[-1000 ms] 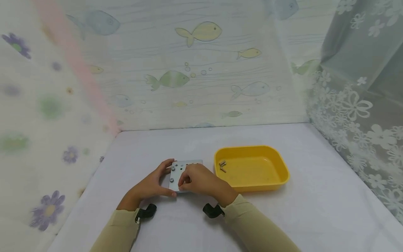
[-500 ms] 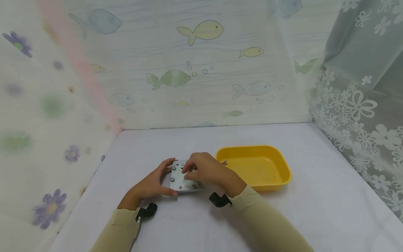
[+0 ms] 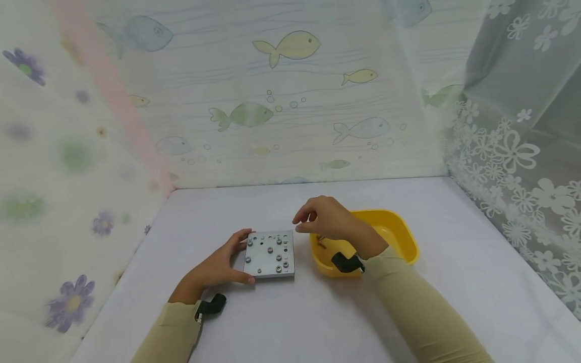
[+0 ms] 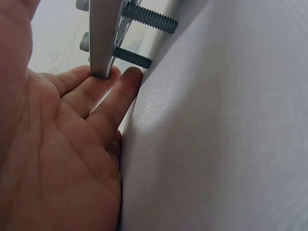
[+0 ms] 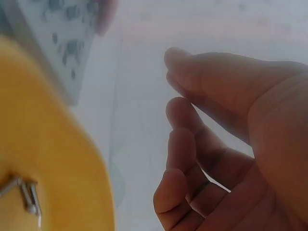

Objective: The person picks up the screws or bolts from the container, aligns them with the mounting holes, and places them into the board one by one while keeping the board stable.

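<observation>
Metal plate (image 3: pixel 270 254) studded with screws (image 3: pixel 270 250) is lying on the white table (image 3: pixel 281 317), the left hand (image 3: pixel 218 264) gripping its left edge, while the right hand (image 3: pixel 328 220), fingers loosely apart and holding nothing, is hovering over the yellow tray (image 3: pixel 399 237) just beside it.

A person in long beige sleeves, snug at the cuffs, with a small black camera mount strapped at each wrist. The left hand (image 3: pixel 218 267) and right hand (image 3: pixel 328 220) are bare: no gloves, rings or watch in sight.
</observation>
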Demonstrator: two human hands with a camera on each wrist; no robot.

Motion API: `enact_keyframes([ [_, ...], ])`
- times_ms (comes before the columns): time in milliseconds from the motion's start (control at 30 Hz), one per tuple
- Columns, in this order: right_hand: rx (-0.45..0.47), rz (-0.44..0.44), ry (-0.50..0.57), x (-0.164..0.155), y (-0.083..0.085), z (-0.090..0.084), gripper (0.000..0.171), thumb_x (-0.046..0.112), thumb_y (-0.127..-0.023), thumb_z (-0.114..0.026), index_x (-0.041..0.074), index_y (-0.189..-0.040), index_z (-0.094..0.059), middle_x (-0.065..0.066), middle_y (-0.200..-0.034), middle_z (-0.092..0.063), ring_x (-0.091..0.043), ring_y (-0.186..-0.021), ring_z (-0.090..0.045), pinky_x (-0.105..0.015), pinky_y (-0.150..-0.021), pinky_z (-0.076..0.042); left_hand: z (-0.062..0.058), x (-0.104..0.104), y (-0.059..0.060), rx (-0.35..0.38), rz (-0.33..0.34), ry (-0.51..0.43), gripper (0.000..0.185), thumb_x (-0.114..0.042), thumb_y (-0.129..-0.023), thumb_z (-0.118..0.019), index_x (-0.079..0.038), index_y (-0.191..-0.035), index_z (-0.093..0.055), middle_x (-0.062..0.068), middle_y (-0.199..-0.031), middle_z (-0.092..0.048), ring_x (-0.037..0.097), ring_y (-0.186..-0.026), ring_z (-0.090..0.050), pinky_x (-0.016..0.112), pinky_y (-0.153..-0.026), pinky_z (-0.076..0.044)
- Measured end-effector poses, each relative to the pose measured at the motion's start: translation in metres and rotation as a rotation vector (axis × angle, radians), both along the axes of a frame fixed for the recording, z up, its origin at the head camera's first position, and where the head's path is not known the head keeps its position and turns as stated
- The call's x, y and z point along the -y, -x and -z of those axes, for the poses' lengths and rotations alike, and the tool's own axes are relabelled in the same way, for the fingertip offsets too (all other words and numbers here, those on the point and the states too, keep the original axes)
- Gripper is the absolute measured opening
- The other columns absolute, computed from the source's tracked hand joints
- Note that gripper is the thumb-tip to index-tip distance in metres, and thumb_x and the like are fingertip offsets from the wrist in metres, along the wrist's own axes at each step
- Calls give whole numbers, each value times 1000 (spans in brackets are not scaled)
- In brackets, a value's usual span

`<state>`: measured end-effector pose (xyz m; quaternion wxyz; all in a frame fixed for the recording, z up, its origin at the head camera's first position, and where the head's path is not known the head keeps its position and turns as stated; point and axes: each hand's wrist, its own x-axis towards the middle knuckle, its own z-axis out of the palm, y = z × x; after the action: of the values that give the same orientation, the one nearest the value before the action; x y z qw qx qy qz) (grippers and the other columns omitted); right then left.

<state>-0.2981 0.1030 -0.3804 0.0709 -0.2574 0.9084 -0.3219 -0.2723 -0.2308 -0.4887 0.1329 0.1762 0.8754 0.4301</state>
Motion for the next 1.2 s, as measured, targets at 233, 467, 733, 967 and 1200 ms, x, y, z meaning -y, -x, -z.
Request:
enact_keyframes([
  [233,80,5,36,-27,15,9,12,28,-94,-78,31,-105,-80,6,-97,-71,-18,-93,-63,-33,-84,-55,-1,-1,-1,-3,13,-21,128,-41,-63,-99,-30,-164,-22,-1,-168,-32,30,-156,-30,68,-124,-6],
  [467,156,4,109,-48,31,28,14,28,-93,-78,29,-107,-81,10,-106,-77,-15,-100,-68,-35,-92,-57,0,0,0,1,12,-24,128,-42,-62,-99,-30,-164,-22,-2,-168,-32,30,-156,-31,69,-124,-7],
  [733,238,45,39,-58,38,40,16,25,-94,-77,22,-109,-82,-3,-99,-78,-19,-84,-66,-31,-76,-56,-1,-1,-1,10,7,-17,128,-43,-62,-99,-31,-164,-22,-2,-169,-30,30,-156,-30,69,-124,-7],
  [967,285,69,-27,-60,37,46,16,20,-94,-78,15,-109,-82,3,-100,-79,-15,-83,-66,-27,-76,-57,-2,-2,-2,14,1,-14,129,-41,-61,-100,-30,-164,-22,0,-168,-32,31,-157,-28,69,-124,-6],
  [1200,327,80,-56,-57,37,51,14,16,-92,-79,12,-105,-82,0,-95,-78,-16,-78,-68,-27,-74,-59,-2,0,-1,9,6,-18,129,-42,-61,-99,-31,-164,-22,-2,-169,-31,30,-156,-30,68,-125,-7],
])
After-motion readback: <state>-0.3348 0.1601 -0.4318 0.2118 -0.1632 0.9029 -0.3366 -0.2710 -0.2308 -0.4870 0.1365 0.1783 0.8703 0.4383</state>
